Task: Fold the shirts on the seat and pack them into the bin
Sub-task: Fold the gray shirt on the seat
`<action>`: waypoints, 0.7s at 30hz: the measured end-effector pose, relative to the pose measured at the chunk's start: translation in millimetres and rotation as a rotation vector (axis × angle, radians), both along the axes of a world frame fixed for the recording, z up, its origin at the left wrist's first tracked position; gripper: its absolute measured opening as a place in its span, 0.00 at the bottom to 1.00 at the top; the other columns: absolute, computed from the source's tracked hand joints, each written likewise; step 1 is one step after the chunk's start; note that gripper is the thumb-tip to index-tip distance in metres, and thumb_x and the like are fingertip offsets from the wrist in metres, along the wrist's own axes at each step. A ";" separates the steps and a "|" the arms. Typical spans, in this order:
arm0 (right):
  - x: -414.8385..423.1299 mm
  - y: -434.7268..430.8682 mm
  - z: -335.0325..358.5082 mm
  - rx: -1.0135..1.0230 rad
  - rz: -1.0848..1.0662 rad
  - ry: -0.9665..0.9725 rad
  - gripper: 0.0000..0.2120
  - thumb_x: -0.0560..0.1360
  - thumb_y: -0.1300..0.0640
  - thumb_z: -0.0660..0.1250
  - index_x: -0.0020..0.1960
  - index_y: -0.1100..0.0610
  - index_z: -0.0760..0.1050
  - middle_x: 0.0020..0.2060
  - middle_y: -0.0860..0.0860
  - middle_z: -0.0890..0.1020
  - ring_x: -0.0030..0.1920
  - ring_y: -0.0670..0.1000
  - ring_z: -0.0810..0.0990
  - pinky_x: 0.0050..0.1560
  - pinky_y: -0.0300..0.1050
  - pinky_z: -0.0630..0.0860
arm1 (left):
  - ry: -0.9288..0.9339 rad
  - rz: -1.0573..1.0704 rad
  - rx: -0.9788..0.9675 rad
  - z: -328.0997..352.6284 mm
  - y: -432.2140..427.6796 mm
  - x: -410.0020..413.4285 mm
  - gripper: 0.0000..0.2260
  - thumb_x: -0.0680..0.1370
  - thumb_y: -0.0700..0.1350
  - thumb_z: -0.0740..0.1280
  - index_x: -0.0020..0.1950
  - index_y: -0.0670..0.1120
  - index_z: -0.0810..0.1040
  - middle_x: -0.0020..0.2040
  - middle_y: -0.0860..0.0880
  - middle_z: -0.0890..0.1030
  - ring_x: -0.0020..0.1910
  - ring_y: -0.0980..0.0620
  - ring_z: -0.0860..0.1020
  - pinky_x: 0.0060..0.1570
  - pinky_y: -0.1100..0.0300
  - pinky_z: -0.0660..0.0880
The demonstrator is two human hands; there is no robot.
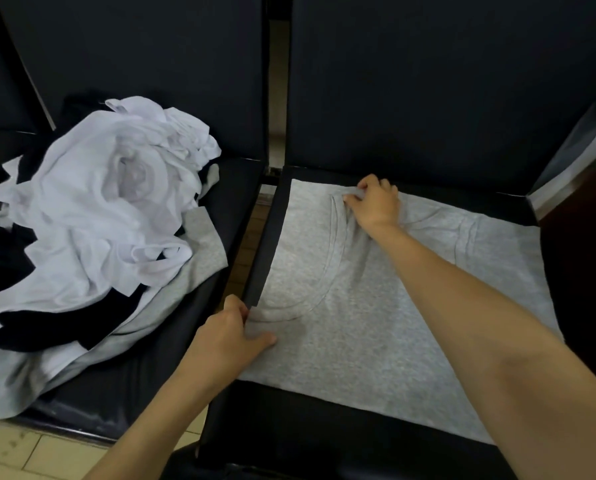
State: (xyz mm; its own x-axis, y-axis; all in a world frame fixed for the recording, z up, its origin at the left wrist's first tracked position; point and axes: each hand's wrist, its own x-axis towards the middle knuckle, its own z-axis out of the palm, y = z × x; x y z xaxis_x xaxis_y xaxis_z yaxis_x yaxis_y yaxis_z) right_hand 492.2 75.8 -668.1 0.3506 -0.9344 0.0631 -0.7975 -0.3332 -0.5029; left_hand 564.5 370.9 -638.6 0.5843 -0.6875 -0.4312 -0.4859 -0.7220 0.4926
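On the left seat (pixel 236 188) lies a loose pile of shirts (pixel 109 216), white, black and grey, not yet folded. The left hand (pixel 227 337) has its grip closed on the near left edge of the grey shirt (pixel 376 334), which lies spread flat on the right seat (pixel 289 420). The right hand (pixel 376 202) pinches the same shirt at its far edge, beside the neckline. I judge that folding is only starting; next, both hands should carry this side evenly over the middle. The bin is not in view
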 end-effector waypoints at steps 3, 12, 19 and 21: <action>8.6 20.7 7.8 -0.205 0.166 0.035 0.15 0.78 0.53 0.63 0.63 0.57 0.71 0.60 0.56 0.74 0.62 0.56 0.68 0.61 0.47 0.64 | -0.152 -0.059 0.052 -2.7 3.1 -2.4 0.22 0.71 0.60 0.70 0.56 0.48 0.68 0.49 0.52 0.69 0.52 0.50 0.74 0.45 0.58 0.71; 71.4 70.5 5.9 -0.024 0.164 0.177 0.26 0.78 0.44 0.62 0.67 0.62 0.67 0.64 0.59 0.72 0.65 0.58 0.69 0.66 0.49 0.65 | -0.036 -0.007 -0.080 -3.8 3.9 -4.6 0.14 0.73 0.52 0.70 0.37 0.48 0.68 0.38 0.52 0.71 0.38 0.53 0.73 0.33 0.60 0.66; 55.5 53.8 37.0 0.355 0.051 -0.272 0.10 0.81 0.56 0.58 0.57 0.60 0.72 0.55 0.56 0.77 0.54 0.54 0.76 0.49 0.42 0.69 | 0.142 0.160 -0.490 20.7 2.2 -29.9 0.07 0.73 0.44 0.71 0.41 0.48 0.73 0.36 0.52 0.78 0.35 0.57 0.76 0.33 0.65 0.72; 31.2 38.3 52.7 0.437 -0.029 -0.415 0.05 0.80 0.55 0.60 0.51 0.56 0.72 0.49 0.53 0.76 0.50 0.51 0.76 0.51 0.43 0.73 | 0.139 0.110 -0.631 29.4 -4.0 -51.3 0.07 0.72 0.41 0.71 0.39 0.48 0.73 0.34 0.53 0.78 0.33 0.58 0.76 0.32 0.69 0.71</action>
State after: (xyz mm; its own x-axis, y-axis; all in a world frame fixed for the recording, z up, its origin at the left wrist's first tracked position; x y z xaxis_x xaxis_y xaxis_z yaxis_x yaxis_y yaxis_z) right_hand 523.4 114.1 -615.3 0.3527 -0.9135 -0.2030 -0.5108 -0.0062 -0.8597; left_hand 513.2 366.8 -609.2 0.6340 -0.7723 -0.0408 -0.3270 -0.3155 0.8908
